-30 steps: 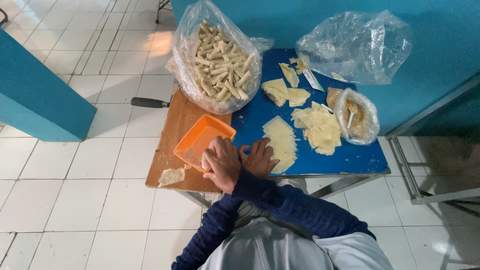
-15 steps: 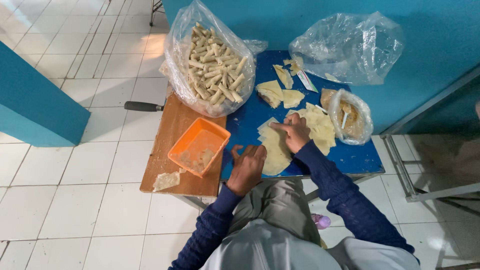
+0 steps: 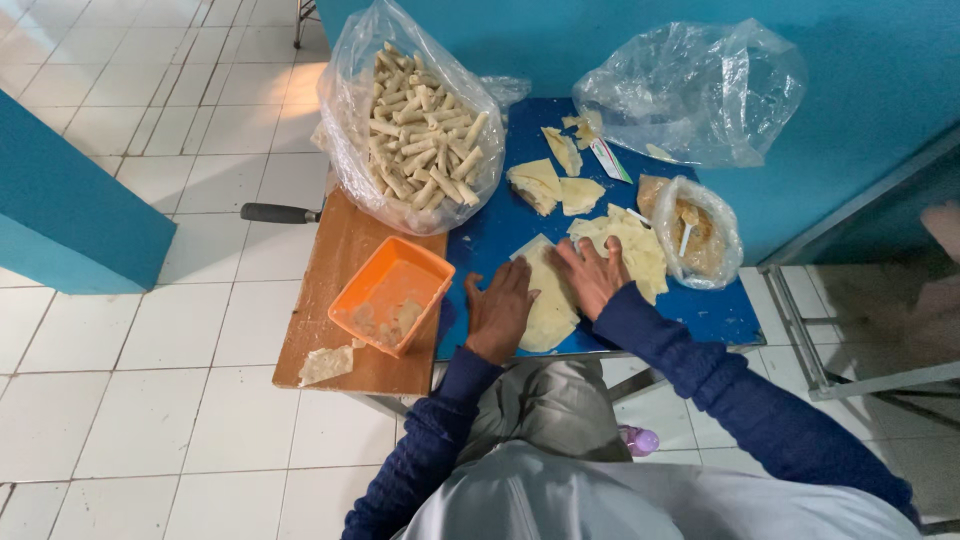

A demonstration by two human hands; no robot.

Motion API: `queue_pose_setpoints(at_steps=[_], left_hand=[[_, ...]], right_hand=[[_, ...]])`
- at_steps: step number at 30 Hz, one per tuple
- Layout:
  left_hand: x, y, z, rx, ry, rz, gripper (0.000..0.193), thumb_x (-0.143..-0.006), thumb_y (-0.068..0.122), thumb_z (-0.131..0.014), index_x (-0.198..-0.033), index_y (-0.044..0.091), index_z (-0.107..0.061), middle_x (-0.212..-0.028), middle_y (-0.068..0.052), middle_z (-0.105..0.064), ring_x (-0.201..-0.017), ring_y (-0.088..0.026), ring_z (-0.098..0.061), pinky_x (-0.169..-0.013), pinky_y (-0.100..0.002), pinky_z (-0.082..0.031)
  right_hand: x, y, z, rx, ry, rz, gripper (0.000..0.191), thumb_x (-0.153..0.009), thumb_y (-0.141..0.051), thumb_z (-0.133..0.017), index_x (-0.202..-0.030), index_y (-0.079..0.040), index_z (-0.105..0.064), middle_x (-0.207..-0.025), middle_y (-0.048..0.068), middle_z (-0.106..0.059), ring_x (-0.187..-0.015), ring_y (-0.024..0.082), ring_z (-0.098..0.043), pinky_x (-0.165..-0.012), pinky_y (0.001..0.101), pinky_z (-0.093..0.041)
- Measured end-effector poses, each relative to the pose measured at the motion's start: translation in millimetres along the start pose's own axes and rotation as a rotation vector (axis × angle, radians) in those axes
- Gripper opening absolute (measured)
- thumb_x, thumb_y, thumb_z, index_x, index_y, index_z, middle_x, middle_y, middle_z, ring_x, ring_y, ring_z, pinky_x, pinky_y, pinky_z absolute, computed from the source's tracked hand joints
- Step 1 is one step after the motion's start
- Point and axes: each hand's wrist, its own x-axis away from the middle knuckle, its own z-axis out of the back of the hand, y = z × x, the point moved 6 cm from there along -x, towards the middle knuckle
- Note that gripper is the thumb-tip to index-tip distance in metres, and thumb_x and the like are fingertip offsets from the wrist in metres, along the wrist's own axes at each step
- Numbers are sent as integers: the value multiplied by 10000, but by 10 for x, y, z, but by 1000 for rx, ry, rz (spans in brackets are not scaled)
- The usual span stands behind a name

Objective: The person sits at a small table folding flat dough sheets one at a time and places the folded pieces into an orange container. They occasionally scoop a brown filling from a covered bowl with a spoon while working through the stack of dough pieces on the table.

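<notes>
Both my hands press flat on a pale wrapper sheet at the near edge of the blue table.

Beyond it stand a big clear bag of finished rolls, a crumpled empty bag, a smaller bag of filling and an orange tray on a wooden board. My left hand and right hand lie spread, fingers open, on the wrapper; I judge I am smoothing it, so filling comes next.

blue table | wooden board | wrapper sheets | bags
</notes>
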Motion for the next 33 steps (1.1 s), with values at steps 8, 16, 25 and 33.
queue_pose_setpoints(at_steps=[8, 16, 25, 33], left_hand=[[-12, -11, 13, -9, -7, -6, 409, -1003, 295, -563, -1327, 51, -613, -1439, -79, -578, -1339, -204, -482, -1010, -560, -271], [10, -39, 2, 26, 2, -2, 427, -996, 304, -572, -1342, 54, -600, -1455, -90, -574, -1344, -208, -492, -1013, -556, -272], [17, -39, 79, 1, 12, -22, 399, -1011, 289, -566, -1330, 51, -601, -1446, -87, -576, -1341, -208, -491, -1011, -564, -275], [26, -48, 59, 19, 1, 2, 392, -997, 285, -569, -1314, 58, -614, -1432, -83, -581, -1336, -207, -494, -1009, -555, -279]], right_hand=[[-25, 99, 37, -281, -10, -88, 556, -927, -89, -581, -1409, -367, -609, -1164, 21, -501, -1077, 261, -472, -912, 559, -302], [-167, 60, -140, -162, 21, -85, 643, -872, -88, -592, -1458, -350, -556, -1210, 35, -518, -1131, 250, -476, -961, 586, -303], [-146, 165, -154, -438, -76, -243, 538, -946, -104, -588, -1370, -432, -628, -1029, 31, -475, -989, 270, -437, -817, 475, -270], [157, 62, 71, -12, 62, -114, 543, -899, -94, -590, -1376, -339, -679, -1191, -27, -525, -1096, 203, -473, -956, 539, -303]])
